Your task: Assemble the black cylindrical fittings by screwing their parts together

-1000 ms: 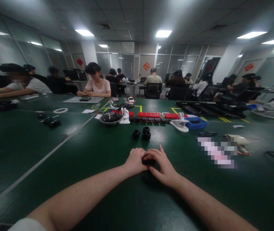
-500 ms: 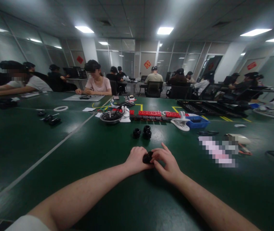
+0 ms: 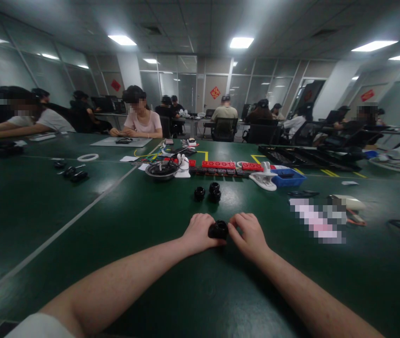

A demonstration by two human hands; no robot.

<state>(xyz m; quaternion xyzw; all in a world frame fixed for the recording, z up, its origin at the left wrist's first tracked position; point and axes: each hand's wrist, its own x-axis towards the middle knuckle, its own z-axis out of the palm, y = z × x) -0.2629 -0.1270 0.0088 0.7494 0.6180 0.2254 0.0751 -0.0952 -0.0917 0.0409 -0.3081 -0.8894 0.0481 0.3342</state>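
Note:
My left hand [image 3: 199, 233] rests on the green table with its fingers wrapped round a glossy black round part [image 3: 220, 229]. The part stands upright, its ring-shaped opening facing up. Against its right edge, my right hand [image 3: 250, 233] has curled fingers, with thumb and forefinger tips close together; whether anything is between them is hidden. Just beyond my hands stand similar black round parts: one on the left [image 3: 199, 193], one at the back right [image 3: 214, 187] and one in front of that [image 3: 215, 195].
Farther back lie red blocks [image 3: 218, 165] in a row, a black round dish [image 3: 161, 171], white clamp-like stands [image 3: 265, 177] and a blue bin [image 3: 289, 178]. Small black items [image 3: 75, 173] lie to the left. A person [image 3: 141, 118] sits across the table.
My right hand has moved off the top of the black part to its right side, and its fingers have drawn in. The opening now shows. My left hand keeps its hold.

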